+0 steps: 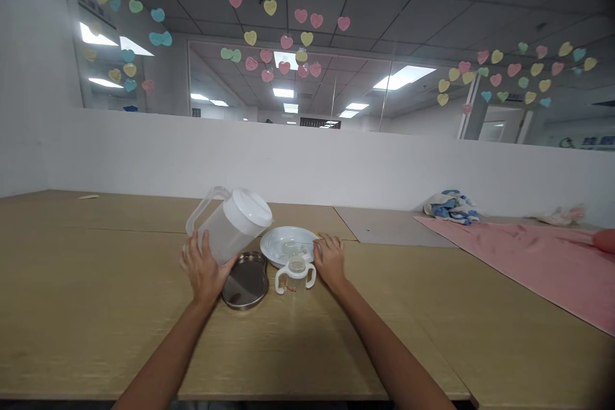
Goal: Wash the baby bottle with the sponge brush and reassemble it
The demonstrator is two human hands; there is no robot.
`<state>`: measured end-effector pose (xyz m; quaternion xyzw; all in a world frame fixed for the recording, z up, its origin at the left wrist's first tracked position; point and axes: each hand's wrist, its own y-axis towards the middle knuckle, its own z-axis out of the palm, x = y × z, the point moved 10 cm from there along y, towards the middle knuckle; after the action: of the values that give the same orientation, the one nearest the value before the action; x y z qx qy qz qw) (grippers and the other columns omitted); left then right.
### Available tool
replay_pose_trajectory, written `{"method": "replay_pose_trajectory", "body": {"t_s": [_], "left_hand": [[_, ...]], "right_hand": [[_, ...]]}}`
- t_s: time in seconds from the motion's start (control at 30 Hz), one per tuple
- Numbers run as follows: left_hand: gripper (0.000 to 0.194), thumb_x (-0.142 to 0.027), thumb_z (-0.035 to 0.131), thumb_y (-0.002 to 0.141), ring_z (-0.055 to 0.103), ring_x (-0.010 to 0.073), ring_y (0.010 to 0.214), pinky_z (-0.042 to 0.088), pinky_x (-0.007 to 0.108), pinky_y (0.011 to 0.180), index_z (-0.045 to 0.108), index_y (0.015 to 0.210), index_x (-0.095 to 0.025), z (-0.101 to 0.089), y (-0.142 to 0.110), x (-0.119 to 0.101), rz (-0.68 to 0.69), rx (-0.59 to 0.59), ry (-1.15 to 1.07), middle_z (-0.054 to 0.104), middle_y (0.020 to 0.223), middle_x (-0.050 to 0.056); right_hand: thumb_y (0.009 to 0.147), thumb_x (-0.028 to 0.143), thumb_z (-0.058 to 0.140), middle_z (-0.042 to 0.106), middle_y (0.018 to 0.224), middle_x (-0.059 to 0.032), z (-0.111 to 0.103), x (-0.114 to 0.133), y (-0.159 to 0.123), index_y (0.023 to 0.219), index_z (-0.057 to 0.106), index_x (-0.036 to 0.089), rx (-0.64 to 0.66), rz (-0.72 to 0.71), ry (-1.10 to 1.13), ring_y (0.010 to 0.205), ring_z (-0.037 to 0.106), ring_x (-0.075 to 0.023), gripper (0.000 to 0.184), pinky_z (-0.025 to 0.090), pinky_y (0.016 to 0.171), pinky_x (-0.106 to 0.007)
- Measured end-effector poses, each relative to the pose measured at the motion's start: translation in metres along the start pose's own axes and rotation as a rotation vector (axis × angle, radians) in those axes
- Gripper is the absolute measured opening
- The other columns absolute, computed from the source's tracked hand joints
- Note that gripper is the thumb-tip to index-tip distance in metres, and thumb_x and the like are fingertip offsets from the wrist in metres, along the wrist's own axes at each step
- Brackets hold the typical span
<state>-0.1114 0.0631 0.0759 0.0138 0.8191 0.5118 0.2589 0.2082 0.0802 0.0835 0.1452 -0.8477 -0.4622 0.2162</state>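
My left hand [204, 269] is wrapped round the lower body of a white translucent pitcher [233, 224]. The pitcher is lidded and tilts to the right, its handle up on the left. Below it lies a kidney-shaped metal tray [246, 282], close to my left thumb. My right hand [330, 259] has its fingers bent over the right rim of a white dish [276, 245]; its fingertips are partly hidden. Something clear lies in the dish, too unclear to name. In front of the dish stands a clear baby bottle [295, 275] with two white handles and red print, beside my right hand.
The wooden table [134, 307] has a pink cloth [523, 256] on its right side. A bunched blue-and-white cloth [451, 206] lies near the back wall, beside a grey mat [394, 227]. A low white wall [336, 166] with glass above bounds the far edge.
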Motion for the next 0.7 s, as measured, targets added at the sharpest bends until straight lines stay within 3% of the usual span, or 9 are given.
{"method": "replay_pose_trajectory", "body": {"t_s": [0.13,0.37,0.7], "left_hand": [[0.084,-0.054,0.057,0.072,0.025,0.0404,0.128,0.018,0.058,0.103,0.023,0.135,-0.009,0.002,-0.003,-0.008,0.088,-0.034,0.094,0.027,0.140,0.025],[0.081,-0.057,0.053,0.072,0.026,0.0375,0.129,0.014,0.057,0.102,0.029,0.135,-0.013,0.009,-0.005,0.002,0.070,-0.059,0.094,0.031,0.139,0.023],[0.081,-0.055,0.057,0.069,0.028,0.0373,0.127,0.016,0.055,0.103,0.031,0.135,-0.013,0.006,-0.004,0.001,0.063,-0.066,0.097,0.033,0.138,0.022]], "right_hand": [[0.080,0.021,0.041,0.058,0.108,-0.0125,-0.010,-0.031,-0.006,0.095,0.060,0.017,-0.152,0.194,-0.037,0.104,0.047,-0.0253,0.025,0.032,0.090,-0.041],[0.071,0.022,0.043,0.061,0.090,-0.0104,0.016,-0.086,-0.024,0.089,0.061,0.014,-0.158,0.531,0.225,0.081,0.056,-0.0206,0.027,0.044,0.075,-0.031],[0.071,0.028,0.044,0.067,0.080,-0.0084,0.025,-0.091,-0.022,0.081,0.065,0.014,-0.114,0.583,0.380,0.074,0.060,-0.0195,0.027,0.045,0.070,-0.029]]}}
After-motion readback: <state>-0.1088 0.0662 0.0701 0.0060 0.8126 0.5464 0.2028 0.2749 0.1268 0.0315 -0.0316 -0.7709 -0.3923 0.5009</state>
